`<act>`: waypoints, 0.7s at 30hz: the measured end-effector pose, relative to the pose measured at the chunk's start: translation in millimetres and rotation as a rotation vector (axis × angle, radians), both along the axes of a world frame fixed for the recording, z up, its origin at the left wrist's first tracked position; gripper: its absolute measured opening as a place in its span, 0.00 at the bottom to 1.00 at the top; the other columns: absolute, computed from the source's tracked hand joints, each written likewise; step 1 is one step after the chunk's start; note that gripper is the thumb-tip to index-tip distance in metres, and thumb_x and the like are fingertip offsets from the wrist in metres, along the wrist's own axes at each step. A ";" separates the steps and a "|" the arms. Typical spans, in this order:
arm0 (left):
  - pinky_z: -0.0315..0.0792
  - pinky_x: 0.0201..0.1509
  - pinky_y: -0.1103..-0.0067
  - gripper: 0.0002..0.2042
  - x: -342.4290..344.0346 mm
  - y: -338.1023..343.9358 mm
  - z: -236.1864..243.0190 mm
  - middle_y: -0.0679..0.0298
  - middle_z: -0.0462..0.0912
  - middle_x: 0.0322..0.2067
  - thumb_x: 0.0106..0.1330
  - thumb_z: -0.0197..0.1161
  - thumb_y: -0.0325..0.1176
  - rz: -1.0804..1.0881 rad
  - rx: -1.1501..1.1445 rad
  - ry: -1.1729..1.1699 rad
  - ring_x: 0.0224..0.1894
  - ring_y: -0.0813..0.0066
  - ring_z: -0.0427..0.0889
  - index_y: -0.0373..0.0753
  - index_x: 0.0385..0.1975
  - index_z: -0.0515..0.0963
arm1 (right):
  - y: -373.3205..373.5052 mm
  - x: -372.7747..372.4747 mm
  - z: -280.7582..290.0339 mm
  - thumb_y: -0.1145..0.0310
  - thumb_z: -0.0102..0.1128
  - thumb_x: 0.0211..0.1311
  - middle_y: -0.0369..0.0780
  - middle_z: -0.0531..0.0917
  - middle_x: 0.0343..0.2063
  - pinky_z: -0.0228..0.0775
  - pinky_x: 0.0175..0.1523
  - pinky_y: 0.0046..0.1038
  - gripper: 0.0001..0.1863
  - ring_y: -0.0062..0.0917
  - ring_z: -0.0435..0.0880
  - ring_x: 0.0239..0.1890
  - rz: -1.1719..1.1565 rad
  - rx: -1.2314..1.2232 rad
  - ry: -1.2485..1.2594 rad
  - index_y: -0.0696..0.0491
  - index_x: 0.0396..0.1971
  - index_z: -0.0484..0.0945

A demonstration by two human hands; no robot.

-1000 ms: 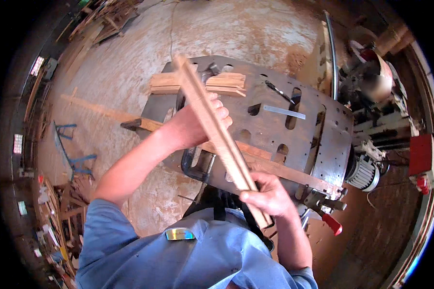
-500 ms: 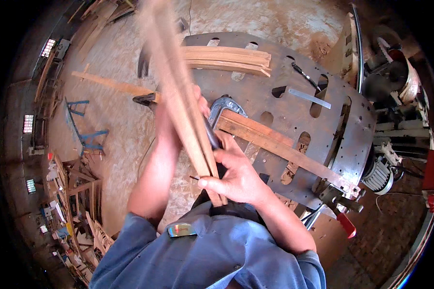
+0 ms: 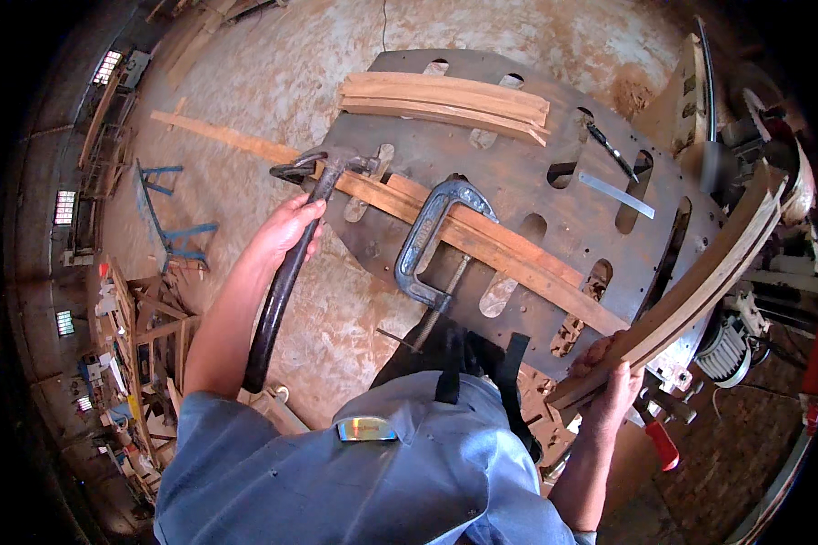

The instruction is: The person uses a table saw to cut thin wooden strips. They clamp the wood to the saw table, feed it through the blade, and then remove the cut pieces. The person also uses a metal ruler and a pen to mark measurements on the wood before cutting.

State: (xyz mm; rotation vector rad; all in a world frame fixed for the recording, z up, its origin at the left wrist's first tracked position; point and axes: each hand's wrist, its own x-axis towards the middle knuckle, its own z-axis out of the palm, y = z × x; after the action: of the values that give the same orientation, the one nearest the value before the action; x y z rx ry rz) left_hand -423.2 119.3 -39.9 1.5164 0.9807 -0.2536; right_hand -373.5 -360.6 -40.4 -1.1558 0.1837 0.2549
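Observation:
My left hand [image 3: 293, 227] is closed round the dark handle of a hammer [image 3: 286, 295], gripping just below its metal head, which is over the table's left edge. Out to the right, my right hand [image 3: 618, 391] grips the near end of a curved wooden piece [image 3: 700, 286] that slants up and away. It looks like strips laid together. Between my hands a C-clamp [image 3: 424, 241] is fixed on long straight wooden strips [image 3: 518, 263] lying across the slotted metal table [image 3: 436, 168]. The palm side of my right hand is partly hidden by the wood.
Several curved wooden pieces [image 3: 445, 98] lie at the table's far side. A metal strip [image 3: 616, 196] and a black pen-like tool [image 3: 612, 150] are farther right. A red-handled clamp [image 3: 662, 443] and a motor [image 3: 725, 352] stand by the right edge. Blue trestles [image 3: 191, 238] stand left.
The wooden piece has gone from in front of my chest to the far right in my right hand. My left hand has moved left and now holds the hammer apart from the wood.

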 end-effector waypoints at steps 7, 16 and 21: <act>0.65 0.12 0.80 0.11 6.2 -5.9 -5.2 0.71 0.71 0.18 0.67 0.58 0.44 -0.040 -0.018 0.095 0.13 0.81 0.69 0.47 0.37 0.69 | 21.4 -16.9 -2.2 0.54 0.66 0.55 0.42 0.78 0.31 0.77 0.30 0.28 0.28 0.26 0.79 0.28 -0.005 -0.006 0.137 0.58 0.46 0.68; 0.64 0.11 0.81 0.15 6.7 4.0 -15.4 0.71 0.72 0.18 0.68 0.57 0.47 -0.078 -0.032 0.065 0.10 0.80 0.69 0.48 0.49 0.70 | 16.0 -11.4 -5.1 0.52 0.66 0.57 0.41 0.76 0.27 0.74 0.29 0.26 0.26 0.24 0.78 0.25 0.011 0.099 0.050 0.57 0.42 0.68; 0.66 0.11 0.80 0.10 9.2 9.1 -8.3 0.70 0.71 0.19 0.68 0.58 0.44 -0.019 -0.050 0.056 0.11 0.80 0.69 0.47 0.39 0.68 | 14.8 -13.4 -9.2 0.51 0.66 0.57 0.40 0.76 0.26 0.74 0.28 0.26 0.25 0.23 0.78 0.25 0.004 0.078 0.044 0.56 0.41 0.68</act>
State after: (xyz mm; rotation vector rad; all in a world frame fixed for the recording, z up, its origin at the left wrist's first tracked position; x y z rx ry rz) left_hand -414.0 128.4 -48.2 1.4801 0.9974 -0.3334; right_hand -386.9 -345.8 -49.6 -1.0739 0.2084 0.2887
